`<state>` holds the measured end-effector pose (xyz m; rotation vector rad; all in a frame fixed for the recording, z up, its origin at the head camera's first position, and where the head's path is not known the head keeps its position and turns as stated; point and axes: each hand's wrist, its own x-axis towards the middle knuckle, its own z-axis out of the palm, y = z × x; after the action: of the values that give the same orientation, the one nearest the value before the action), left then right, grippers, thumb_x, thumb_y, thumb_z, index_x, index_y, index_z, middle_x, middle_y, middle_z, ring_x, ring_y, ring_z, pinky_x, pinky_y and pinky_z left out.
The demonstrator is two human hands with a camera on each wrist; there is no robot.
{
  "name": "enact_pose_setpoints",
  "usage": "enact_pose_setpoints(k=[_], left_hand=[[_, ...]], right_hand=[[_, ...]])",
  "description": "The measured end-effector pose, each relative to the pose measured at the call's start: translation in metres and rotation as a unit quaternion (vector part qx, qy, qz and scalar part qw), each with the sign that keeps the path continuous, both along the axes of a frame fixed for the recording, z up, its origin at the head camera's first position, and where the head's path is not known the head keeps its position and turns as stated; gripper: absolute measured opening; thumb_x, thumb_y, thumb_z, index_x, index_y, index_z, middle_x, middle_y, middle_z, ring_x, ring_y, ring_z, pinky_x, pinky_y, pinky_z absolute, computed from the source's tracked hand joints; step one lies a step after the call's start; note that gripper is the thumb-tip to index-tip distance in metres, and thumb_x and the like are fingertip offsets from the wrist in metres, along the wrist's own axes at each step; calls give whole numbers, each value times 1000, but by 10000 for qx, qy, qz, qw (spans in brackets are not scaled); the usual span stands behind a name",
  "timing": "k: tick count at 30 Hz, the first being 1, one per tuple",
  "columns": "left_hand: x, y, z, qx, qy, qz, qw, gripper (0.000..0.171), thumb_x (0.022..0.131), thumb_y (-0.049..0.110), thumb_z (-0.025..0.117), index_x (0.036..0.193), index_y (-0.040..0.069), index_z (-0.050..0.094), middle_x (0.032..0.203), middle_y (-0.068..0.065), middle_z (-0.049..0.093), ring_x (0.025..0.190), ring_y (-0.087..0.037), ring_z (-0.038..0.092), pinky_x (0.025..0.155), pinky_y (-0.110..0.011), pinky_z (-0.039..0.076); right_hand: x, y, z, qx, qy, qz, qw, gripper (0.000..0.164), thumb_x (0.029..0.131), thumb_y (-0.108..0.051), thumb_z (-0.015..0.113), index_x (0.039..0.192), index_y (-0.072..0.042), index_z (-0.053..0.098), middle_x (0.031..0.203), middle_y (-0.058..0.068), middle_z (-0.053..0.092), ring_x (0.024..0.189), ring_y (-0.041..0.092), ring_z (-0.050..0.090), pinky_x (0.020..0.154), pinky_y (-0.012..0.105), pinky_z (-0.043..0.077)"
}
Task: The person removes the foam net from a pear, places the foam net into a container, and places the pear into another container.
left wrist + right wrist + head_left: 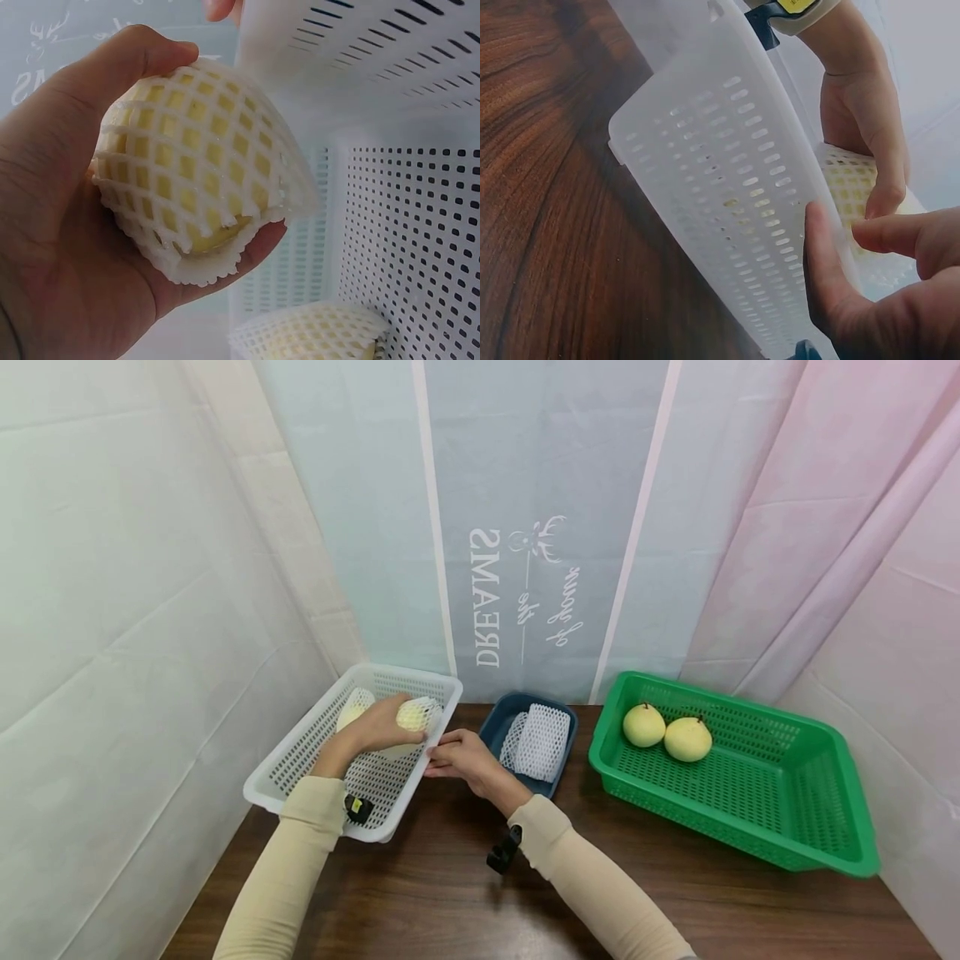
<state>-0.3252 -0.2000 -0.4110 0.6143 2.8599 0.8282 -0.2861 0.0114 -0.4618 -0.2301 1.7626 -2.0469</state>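
Note:
My left hand [381, 725] grips a pale yellow pear in a white foam net [199, 150], over the far right part of the white basket [266, 777]. The thumb lies along one side of the net and the fingers curl beneath. A second netted pear [315, 334] lies inside the basket. At the basket's right side, my right hand [468, 760] holds the rim, with the thumb [889, 234] on the inner side and a finger [821, 255] against the outer wall. The right thumb is close to the held pear.
A small dark blue tray [501, 703] with white foam nets [542, 742] stands just right of my right hand. Farther right, a green basket [720, 810] holds two bare pears [687, 739]. Everything stands on a brown wooden table [442, 893], with a curtain [547, 460] behind.

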Motion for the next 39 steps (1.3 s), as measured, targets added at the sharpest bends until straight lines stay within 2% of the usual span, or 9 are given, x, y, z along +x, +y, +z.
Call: enact_pose_setpoints(k=[1,4,8,10,16,22,27,33,39], left_hand=[[0,0,0,32,10,-1,10000,77,90,39,80,150,-1,51,122,-16,70,97,-25,66,87,-46,55],[1,2,1,110,54,6,9999,78,90,39,81,150,0,51,125,-17,70,101,-26,66,88,-47,56],[4,5,3,198,61,69,9998,77,90,40,80,151,3,51,129,-16,69,107,-28,66,91,-49,56],[5,6,4,266,66,102,9996,78,91,41,80,152,3,50,131,-16,68,109,-29,66,93,-49,56],[10,10,6,607,129,191,9979,82,91,43,79,156,5,47,137,-16,66,111,-27,66,92,-46,55],[17,18,11,1009,104,287,9944,76,90,42,80,153,11,50,138,-12,66,112,-27,65,91,-43,54],[23,24,12,1222,85,315,9920,75,91,42,81,153,13,50,138,-11,64,113,-27,64,91,-43,54],[26,28,11,1371,134,297,9900,79,92,45,80,156,12,47,142,-11,63,116,-28,64,92,-45,55],[30,35,13,1421,203,259,9893,79,93,44,80,156,9,47,138,-12,64,110,-27,64,88,-43,55]], right_hand=[[0,1,1,7,15,-41,10000,40,103,1,63,138,15,51,121,30,69,91,29,78,93,40,63],[0,4,3,98,86,-188,9997,42,103,0,63,140,14,49,122,30,67,91,29,78,92,39,64],[-1,8,5,277,295,-332,9986,46,103,-3,65,141,12,47,118,26,68,83,18,75,90,39,64],[-2,10,7,316,426,-350,9980,47,102,-5,66,142,11,47,117,23,67,83,17,74,90,40,64],[-3,15,15,244,828,-364,9956,48,99,-6,69,141,8,51,121,21,64,93,20,73,100,49,60],[0,16,20,209,1069,-354,9934,50,97,-7,74,139,5,50,128,22,62,98,16,71,108,58,53],[4,19,22,250,1158,-347,9924,53,96,-8,77,141,2,49,132,22,62,98,14,71,106,53,56],[7,23,25,355,1245,-368,9909,53,97,-9,76,142,0,49,134,19,61,99,14,71,99,39,60],[9,29,26,335,1324,-411,9898,50,98,-8,75,141,-1,51,132,19,61,101,15,71,98,39,61]])
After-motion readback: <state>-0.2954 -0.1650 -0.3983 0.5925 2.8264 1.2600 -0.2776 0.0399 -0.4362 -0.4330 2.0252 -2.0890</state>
